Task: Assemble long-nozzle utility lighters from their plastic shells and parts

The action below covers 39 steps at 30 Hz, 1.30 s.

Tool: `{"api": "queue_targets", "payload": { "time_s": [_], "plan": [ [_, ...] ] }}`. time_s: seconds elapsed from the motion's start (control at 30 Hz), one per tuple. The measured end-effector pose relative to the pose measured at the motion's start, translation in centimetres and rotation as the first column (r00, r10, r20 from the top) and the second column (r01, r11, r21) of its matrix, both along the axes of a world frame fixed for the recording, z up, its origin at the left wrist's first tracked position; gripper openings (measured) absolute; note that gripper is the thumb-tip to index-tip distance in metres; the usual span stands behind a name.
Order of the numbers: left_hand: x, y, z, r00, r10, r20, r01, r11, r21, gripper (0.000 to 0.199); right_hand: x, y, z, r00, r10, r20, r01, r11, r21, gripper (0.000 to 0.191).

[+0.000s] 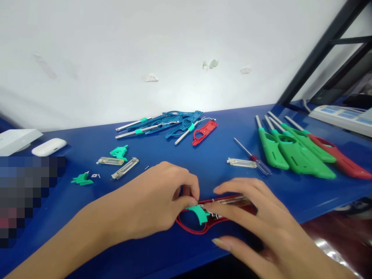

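My left hand [171,193] bends over an open red lighter half-shell [197,232], thumb and index finger pinched together at its far edge. What lies between those fingertips is hidden. Right beside them, a curved green trigger [200,214] sits in the shell. My right hand [255,217] is over the shell's right part with fingers spread, its index fingertip touching the parts by the trigger. Under its fingers, a clear fuel tank [232,200] shows partly inside the shell.
Blue shell halves [186,122], metal lighter tubes and a red half-shell [205,132] lie near the wall. Green triggers [82,178] and clear tanks [125,168] are at left. Right stand a screwdriver [260,164], assembled green lighters [296,153], a red lighter [340,155] and a power strip [343,118].
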<state>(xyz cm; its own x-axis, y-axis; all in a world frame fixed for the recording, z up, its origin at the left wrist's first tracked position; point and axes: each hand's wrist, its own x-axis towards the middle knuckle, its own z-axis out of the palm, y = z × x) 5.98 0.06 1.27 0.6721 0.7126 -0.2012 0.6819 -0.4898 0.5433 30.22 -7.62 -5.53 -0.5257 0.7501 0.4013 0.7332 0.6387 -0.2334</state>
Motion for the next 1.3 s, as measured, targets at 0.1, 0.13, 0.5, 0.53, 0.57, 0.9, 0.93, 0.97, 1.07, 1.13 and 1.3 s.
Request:
{"api": "queue_targets", "payload": {
  "time_s": [0.1,0.13,0.5,0.53,0.57,0.9,0.93,0.97,1.07,1.13,1.3],
  "plan": [
    [-0.2,0.0,-0.2,1.000,0.000,0.006,0.000,1.000,0.016,0.022,-0.2,0.2,0.0,1.000,0.001,0.009,-0.001,1.000,-0.008,0.038],
    [-0.2,-0.1,-0.2,1.000,-0.002,0.007,0.002,1.000,0.022,0.021,-0.3,0.2,0.0,1.000,-0.004,0.012,0.005,1.000,-0.011,0.038],
    [-0.2,-0.1,0.1,1.000,-0.013,0.006,0.013,0.999,0.038,0.021,-0.2,0.6,-0.4,0.998,0.063,0.016,-0.064,0.997,0.043,0.040],
    [-0.2,-0.2,0.0,1.000,-0.022,0.007,0.022,0.999,0.047,0.022,-0.2,0.7,-0.3,0.997,0.069,0.019,-0.070,0.996,0.046,0.040],
    [-0.3,-0.2,0.0,0.999,-0.036,0.005,0.035,0.998,0.060,0.022,-0.2,0.7,-0.3,0.997,0.076,0.019,-0.077,0.996,0.053,0.039],
    [-0.1,-0.3,-0.6,0.989,-0.147,-0.027,0.150,0.976,0.156,0.022,0.1,0.4,-0.3,0.999,-0.016,-0.029,0.016,1.000,0.024,0.040],
    [-0.2,-0.3,-0.8,0.989,-0.145,-0.021,0.146,0.975,0.165,0.023,0.4,0.3,-0.3,0.996,-0.052,-0.079,0.053,0.999,0.009,0.039],
    [-0.3,-0.3,-0.9,0.990,-0.140,-0.013,0.140,0.975,0.174,0.024,0.6,0.3,-0.3,0.988,-0.086,-0.131,0.087,0.996,-0.003,0.034],
    [-0.5,-0.3,-1.4,0.992,-0.127,0.023,0.120,0.974,0.191,0.027,1.7,0.3,-0.4,0.958,-0.154,-0.243,0.153,0.988,-0.025,0.017],
    [-0.6,-0.3,-1.5,0.990,-0.134,0.040,0.125,0.974,0.188,0.028,2.4,0.4,-0.4,0.947,-0.173,-0.269,0.162,0.985,-0.062,0.012],
    [-0.4,-0.2,-1.3,0.985,-0.165,0.047,0.156,0.976,0.153,0.032,2.9,0.9,-0.4,0.942,-0.176,-0.287,0.123,0.974,-0.192,0.008]
  ]
}}
